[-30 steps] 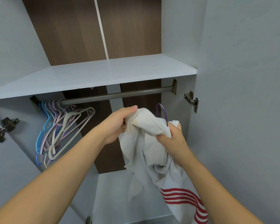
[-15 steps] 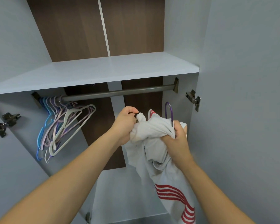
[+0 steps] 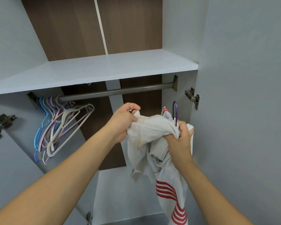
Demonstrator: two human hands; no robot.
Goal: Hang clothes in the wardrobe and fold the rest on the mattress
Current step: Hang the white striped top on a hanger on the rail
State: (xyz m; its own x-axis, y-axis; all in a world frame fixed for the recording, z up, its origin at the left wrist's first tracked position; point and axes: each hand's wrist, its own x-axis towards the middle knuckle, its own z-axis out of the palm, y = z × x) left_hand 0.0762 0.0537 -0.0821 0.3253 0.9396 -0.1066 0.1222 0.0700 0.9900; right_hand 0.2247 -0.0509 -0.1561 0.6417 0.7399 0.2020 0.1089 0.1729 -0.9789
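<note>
A white garment with red stripes [image 3: 154, 132] hangs bunched between my hands inside the open wardrobe. My left hand [image 3: 122, 121] grips its upper left edge. My right hand [image 3: 180, 137] clutches the cloth together with a purple hanger [image 3: 175, 111], whose hook sticks up above my fist; the rest of the hanger is hidden in the fabric. Both hands are below the dark metal rail [image 3: 117, 91]. The garment's striped lower part droops toward the wardrobe floor.
Several empty hangers [image 3: 60, 125] in blue, pink, purple and white crowd the rail's left end. A pale shelf [image 3: 94, 69] runs above the rail. The open right door [image 3: 243, 111] with its hinge [image 3: 192, 97] stands close to my right hand.
My hands have drawn apart, stretching the garment's top edge between them. The purple hook now stands higher above my right fist, and a red-striped edge shows beside it.
</note>
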